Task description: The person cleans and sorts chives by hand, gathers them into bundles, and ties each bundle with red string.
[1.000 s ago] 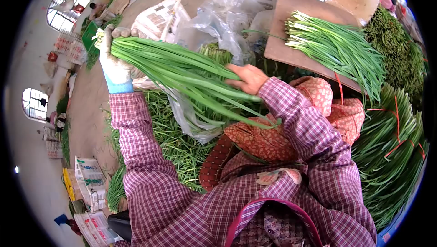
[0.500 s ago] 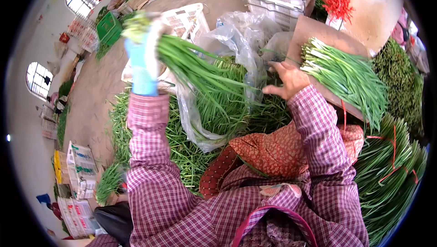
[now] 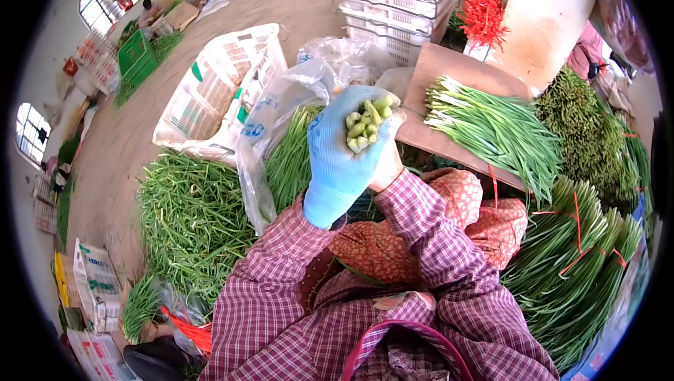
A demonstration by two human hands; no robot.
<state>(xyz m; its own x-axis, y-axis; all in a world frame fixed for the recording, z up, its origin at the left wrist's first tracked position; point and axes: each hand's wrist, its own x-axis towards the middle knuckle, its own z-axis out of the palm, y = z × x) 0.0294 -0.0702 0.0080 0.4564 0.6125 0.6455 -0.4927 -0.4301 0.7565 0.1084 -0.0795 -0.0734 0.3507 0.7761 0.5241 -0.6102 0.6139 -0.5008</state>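
Note:
My left hand (image 3: 335, 158), in a blue knitted glove with a dirty palm side, is closed around a bunch of green stalks (image 3: 367, 125). Their pale green cut ends point up at me, and the rest of the bunch is hidden below the glove. Bare, my right hand (image 3: 387, 165) presses close against the glove's right side; its fingers are mostly hidden behind the glove. Beneath and left of the hands, a clear plastic bag (image 3: 254, 143) holds long green leaves (image 3: 291, 156). To the right, a bundle of white-ended green stalks (image 3: 491, 128) lies on a brown board (image 3: 449, 65).
A white plastic crate (image 3: 203, 100) stands beyond a heap of loose greens (image 3: 193, 216) at left. Stacked white crates (image 3: 390, 12) rise at the back, near red ties (image 3: 483, 21). Tied green bundles (image 3: 554, 276) lie at lower right. Patterned red cloth (image 3: 379, 251) covers my lap.
My left hand has come down and right with the bunch, its cut ends now turned toward me. My right hand, spread apart before, has moved left against the glove. The view has shifted.

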